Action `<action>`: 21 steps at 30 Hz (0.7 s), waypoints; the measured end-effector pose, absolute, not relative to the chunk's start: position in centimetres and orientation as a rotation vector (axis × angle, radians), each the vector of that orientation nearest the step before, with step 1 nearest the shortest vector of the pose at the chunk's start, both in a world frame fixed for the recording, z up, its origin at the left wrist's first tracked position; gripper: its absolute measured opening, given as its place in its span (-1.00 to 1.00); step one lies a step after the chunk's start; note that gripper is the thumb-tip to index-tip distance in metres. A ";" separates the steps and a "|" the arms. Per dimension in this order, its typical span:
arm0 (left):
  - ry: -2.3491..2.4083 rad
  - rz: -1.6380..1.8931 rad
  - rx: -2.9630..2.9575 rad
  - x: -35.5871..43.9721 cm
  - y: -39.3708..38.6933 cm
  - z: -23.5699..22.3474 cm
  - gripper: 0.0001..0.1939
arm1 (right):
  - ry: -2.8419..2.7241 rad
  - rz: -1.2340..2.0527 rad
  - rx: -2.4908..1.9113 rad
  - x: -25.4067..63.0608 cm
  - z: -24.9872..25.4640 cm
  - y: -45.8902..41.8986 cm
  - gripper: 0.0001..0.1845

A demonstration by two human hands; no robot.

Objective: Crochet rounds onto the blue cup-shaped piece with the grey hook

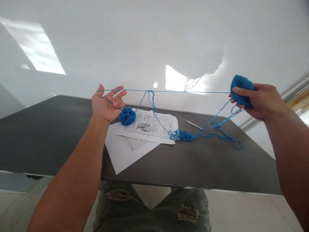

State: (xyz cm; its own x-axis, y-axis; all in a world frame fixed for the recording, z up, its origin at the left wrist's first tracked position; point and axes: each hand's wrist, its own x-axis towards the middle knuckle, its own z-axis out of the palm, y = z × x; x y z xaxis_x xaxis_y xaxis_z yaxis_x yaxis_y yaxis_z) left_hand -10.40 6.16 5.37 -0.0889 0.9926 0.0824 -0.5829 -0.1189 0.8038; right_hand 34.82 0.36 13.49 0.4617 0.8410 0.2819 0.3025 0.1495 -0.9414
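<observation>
Forearms [79,161] spread, right hand [265,100] clutching yarn [242,83]

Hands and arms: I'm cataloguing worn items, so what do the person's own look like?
The left hand and right hand are ungloved. The left forearm and right forearm are bare: no sleeve, watch or bracelet shows.

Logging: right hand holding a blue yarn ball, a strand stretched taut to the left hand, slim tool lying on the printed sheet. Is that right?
No: the slim tool lies on the dark table, beside the printed sheet, as the head view shows. The blue yarn ball and taut strand are as stated.
</observation>
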 end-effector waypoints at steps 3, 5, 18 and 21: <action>0.727 1.583 0.842 -10.6 5.9 5.4 -0.46 | -1.148 0.728 -1.644 36.1 14.8 -1.2 -0.84; 0.782 1.624 0.832 -10.8 6.0 5.5 -0.47 | -1.126 0.724 -1.569 36.7 15.7 -2.0 -0.81; 1.168 1.580 0.795 -10.6 7.7 4.2 -0.78 | -0.987 0.380 -1.480 39.9 14.6 -1.7 -0.76; 1.248 1.612 0.825 -10.9 8.2 4.0 -0.81 | -0.974 0.298 -1.609 40.5 15.1 -1.9 -0.79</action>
State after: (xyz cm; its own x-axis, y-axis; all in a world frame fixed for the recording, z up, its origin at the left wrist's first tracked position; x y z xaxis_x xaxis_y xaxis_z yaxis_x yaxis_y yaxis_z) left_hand -10.87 8.17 4.04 -0.3649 0.9308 -0.0222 -0.2547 -0.0769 0.9639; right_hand 40.53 -1.95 15.12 0.6203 0.7215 0.3077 0.4259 0.0196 -0.9046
